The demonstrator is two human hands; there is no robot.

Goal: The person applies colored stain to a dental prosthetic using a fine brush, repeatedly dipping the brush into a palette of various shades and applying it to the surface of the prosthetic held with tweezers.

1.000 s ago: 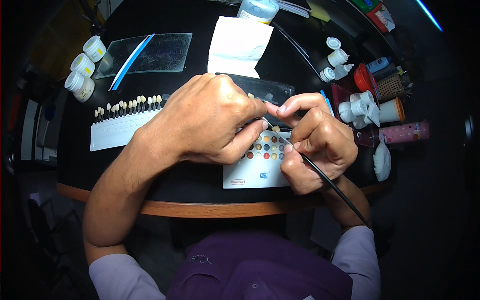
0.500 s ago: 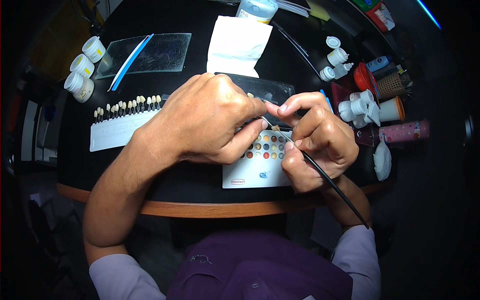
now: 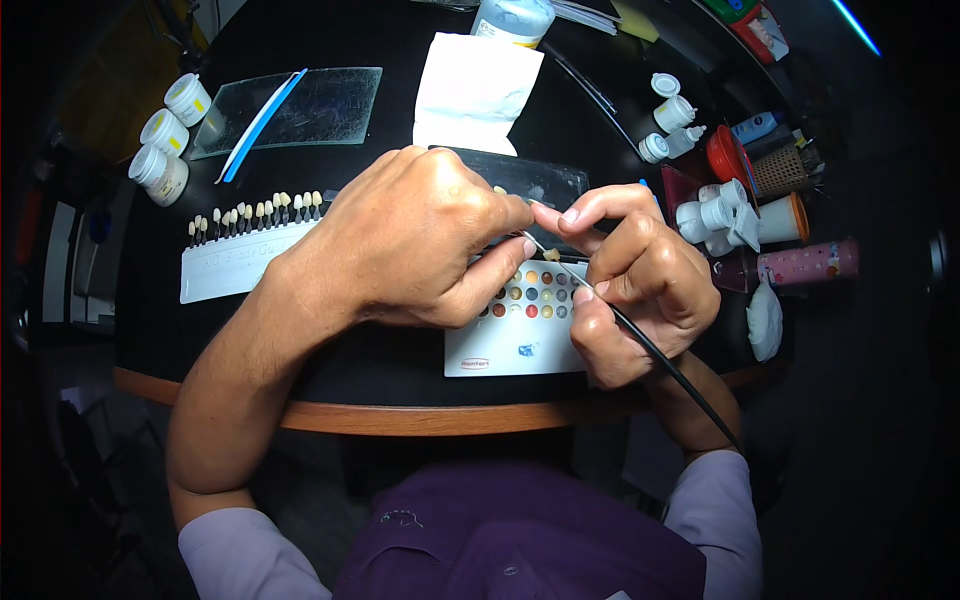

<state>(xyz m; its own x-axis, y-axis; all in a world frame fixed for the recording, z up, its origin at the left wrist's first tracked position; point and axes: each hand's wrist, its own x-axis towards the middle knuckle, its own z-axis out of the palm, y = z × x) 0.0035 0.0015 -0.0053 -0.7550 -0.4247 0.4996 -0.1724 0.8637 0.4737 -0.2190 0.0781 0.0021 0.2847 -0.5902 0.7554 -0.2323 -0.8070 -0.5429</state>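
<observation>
My right hand (image 3: 645, 290) grips a slim brush (image 3: 665, 365) with a long black handle and silvery front part. Its handle slants down toward my right forearm, and its tip is hidden at my left fingers. My left hand (image 3: 430, 240) is closed in a pinch beside it, the fingertips of both hands close together or touching; what it holds is hidden. A small tan, tooth-like piece (image 3: 551, 255) shows between the hands, by the brush's front part. Below them lies a white palette card (image 3: 490, 350) with rows of coloured round spots, partly covered by my hands.
A tooth shade guide (image 3: 230, 270) lies at left, near a glass slab (image 3: 330, 105) bearing a blue-and-white strip (image 3: 258, 128). White jars (image 3: 158, 172) stand far left. Folded white paper (image 3: 475, 90) and a dark tray (image 3: 555, 180) lie beyond my hands. Bottles and cups (image 3: 705, 215) crowd the right.
My right hand has shifted slightly right, its thumb sliding a little along the brush, whose handle end has tilted slightly. My left hand stays in place.
</observation>
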